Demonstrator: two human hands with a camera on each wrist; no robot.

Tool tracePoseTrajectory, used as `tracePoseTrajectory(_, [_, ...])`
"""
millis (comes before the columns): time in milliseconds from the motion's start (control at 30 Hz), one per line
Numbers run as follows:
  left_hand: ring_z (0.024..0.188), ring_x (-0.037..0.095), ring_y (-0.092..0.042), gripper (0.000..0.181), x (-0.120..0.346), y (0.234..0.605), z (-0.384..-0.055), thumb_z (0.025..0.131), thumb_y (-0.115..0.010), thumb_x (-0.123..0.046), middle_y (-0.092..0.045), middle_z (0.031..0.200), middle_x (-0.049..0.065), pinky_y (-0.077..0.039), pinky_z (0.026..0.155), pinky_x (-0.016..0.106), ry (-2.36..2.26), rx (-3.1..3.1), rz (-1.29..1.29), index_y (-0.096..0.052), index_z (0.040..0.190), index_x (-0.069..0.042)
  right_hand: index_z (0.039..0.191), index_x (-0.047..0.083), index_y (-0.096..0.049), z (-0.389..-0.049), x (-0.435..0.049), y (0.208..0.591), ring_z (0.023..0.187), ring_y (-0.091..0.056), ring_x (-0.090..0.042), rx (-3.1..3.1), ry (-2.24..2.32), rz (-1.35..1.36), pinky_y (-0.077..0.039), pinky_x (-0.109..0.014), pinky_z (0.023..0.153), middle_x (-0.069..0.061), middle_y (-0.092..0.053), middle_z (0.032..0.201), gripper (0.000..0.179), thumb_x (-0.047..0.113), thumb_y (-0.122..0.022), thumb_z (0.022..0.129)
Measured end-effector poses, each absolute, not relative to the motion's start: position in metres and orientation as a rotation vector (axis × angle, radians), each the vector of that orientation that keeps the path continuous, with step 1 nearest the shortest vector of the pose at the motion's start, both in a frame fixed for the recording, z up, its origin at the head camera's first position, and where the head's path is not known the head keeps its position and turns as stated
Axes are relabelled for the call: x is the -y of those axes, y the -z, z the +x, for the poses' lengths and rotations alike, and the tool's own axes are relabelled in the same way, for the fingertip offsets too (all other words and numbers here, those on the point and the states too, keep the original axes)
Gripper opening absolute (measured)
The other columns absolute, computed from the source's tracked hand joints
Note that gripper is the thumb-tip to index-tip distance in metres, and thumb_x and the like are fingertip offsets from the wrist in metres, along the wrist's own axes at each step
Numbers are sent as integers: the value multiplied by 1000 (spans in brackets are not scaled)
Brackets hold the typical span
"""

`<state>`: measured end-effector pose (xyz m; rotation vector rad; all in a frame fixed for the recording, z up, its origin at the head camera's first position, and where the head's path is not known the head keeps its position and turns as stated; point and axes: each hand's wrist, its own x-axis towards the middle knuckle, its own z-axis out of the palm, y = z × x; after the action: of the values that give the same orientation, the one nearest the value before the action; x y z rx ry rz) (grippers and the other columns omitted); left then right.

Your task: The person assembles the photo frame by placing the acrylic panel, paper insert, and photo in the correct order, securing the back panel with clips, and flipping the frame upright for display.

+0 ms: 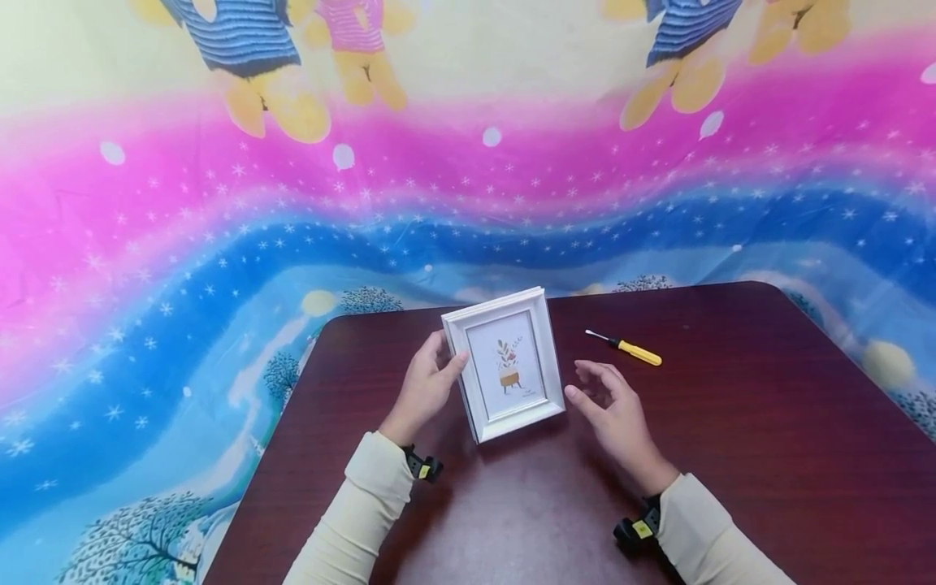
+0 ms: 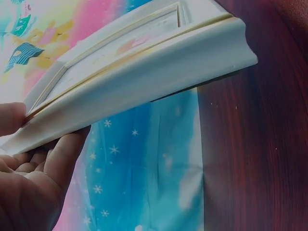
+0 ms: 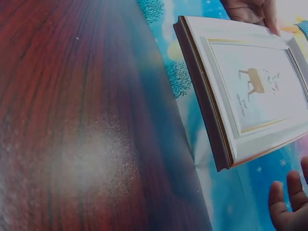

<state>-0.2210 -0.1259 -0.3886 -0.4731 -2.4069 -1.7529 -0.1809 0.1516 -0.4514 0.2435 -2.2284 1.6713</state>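
A white picture frame (image 1: 505,364) is held up over the table, tilted, its front turned to the head camera. Behind its pane is a print of a plant in an orange pot on legs. My left hand (image 1: 424,383) grips the frame's left side, thumb on the front edge and fingers behind; the left wrist view shows the thumb (image 2: 10,118) above the side moulding. Beside the frame's lower right edge is my right hand (image 1: 616,413), its fingers loosely bent and holding nothing. In the right wrist view its fingertips (image 3: 276,195) show apart from the frame.
On the dark red-brown table (image 1: 731,406) lies a screwdriver (image 1: 630,349) with a yellow and black handle, beyond the right hand. A colourful printed cloth (image 1: 468,179) with bears and snowflakes hangs behind the table's far edge.
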Motion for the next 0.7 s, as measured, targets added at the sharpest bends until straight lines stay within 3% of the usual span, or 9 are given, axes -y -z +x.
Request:
tracePoseTrajectory(133, [111,26,-61,37,129,389,-222,100,-56,-13,-60,124,14,-55,85,39,1849,2401,-500,-48,135,-3,136,4,-52,-184,-153,452,113,-54,-30,2237,-1819,250,-48,-19,87,-17,-55,125,50,21,-70,93])
tracePoseTrajectory(367, [109,31,-60,37,135,394,-228,101,-54,-8,-58,125,20,-55,83,40,1978,2399,-562,-47,136,1,146,-2,-34,-187,-156,454,119,-53,-24,2175,-2298,271,-50,-46,93,-23,-43,140,59,25,-58,100])
tracePoseTrajectory(467, [109,33,-61,38,136,395,-229,101,-53,-8,-56,126,22,-55,83,42,2002,2403,-596,-46,137,1,147,-2,-33,-187,-157,453,117,-54,-19,2192,-2386,246,-52,-42,90,-24,-41,143,60,29,-56,101])
tracePoseTrajectory(700, [108,32,-62,39,136,394,-229,102,-51,-10,-57,127,21,-54,84,46,2030,2442,-663,-44,139,-1,147,-7,-29,-187,-157,452,118,-53,-27,2234,-2477,263,-52,-41,89,-29,-40,141,60,27,-52,102])
